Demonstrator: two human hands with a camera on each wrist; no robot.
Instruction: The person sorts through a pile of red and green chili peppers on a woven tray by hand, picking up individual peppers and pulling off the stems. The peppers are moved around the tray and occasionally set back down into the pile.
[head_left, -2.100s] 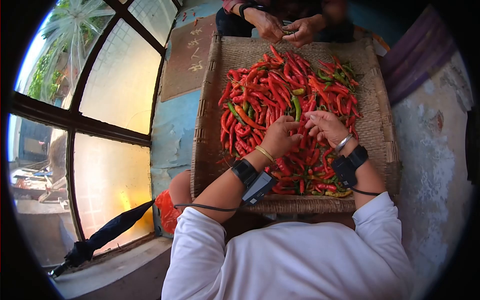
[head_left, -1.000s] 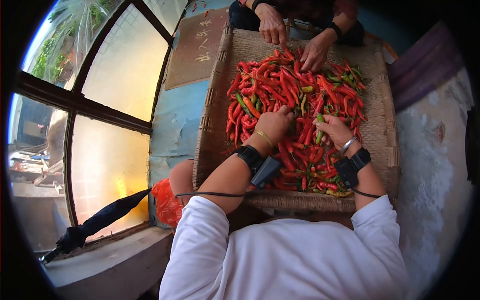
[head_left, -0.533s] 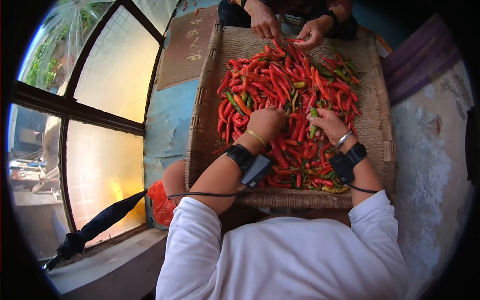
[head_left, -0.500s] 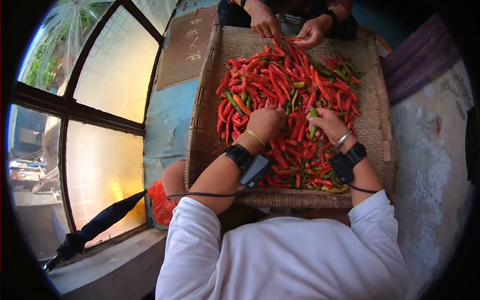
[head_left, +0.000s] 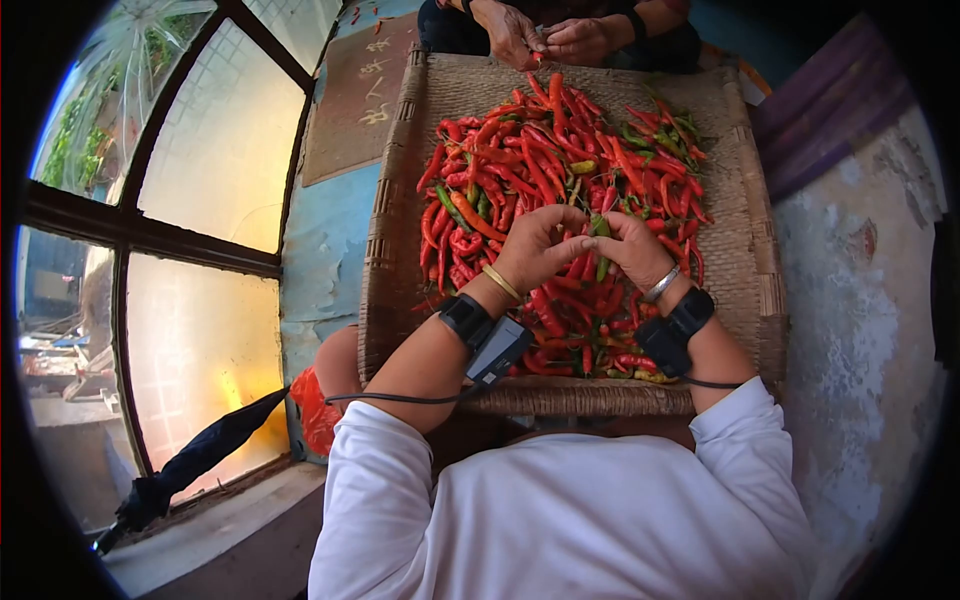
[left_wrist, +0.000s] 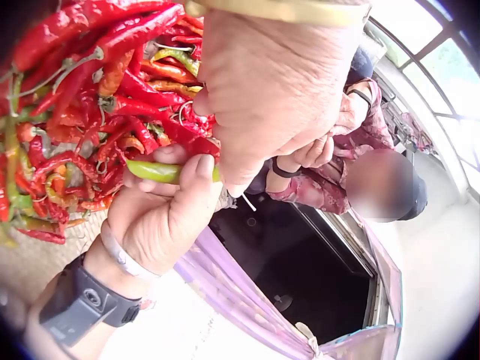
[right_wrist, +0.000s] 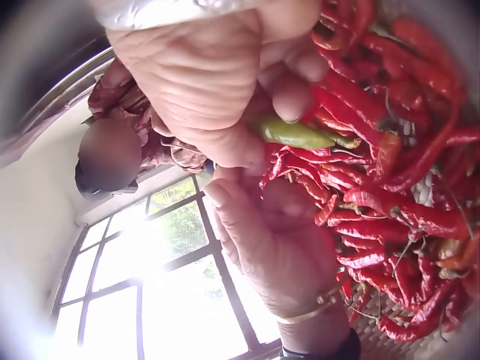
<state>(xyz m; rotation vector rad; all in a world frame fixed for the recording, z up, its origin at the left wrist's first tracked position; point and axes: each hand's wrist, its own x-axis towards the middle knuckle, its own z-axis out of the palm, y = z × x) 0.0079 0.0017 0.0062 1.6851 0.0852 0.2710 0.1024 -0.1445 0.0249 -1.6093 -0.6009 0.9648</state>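
Note:
Over the heap of red chili peppers (head_left: 545,160), my left hand (head_left: 540,250) and right hand (head_left: 638,250) meet at a green pepper (head_left: 602,268). In the left wrist view, my right hand (left_wrist: 161,217) holds this green pepper (left_wrist: 154,171) between thumb and fingers. My left hand (left_wrist: 270,90) pinches at its other end, where a thin pale stem pokes out below the fingertips. The right wrist view has my right hand (right_wrist: 202,82) round the green pepper (right_wrist: 296,133), its far end free, and my left thumb and fingers (right_wrist: 262,225) close beneath.
A woven tray (head_left: 575,400) bears the heap. Across it, another person's hands (head_left: 550,38) work at a small thing by the far edge. To the left stand a window (head_left: 205,330), a dark folded umbrella (head_left: 200,455) and a red plastic bag (head_left: 318,410).
My left hand has come up from the peppers to the green pepper in my right hand, and its thumb now shows. Across the tray, the other person's hands have drawn together.

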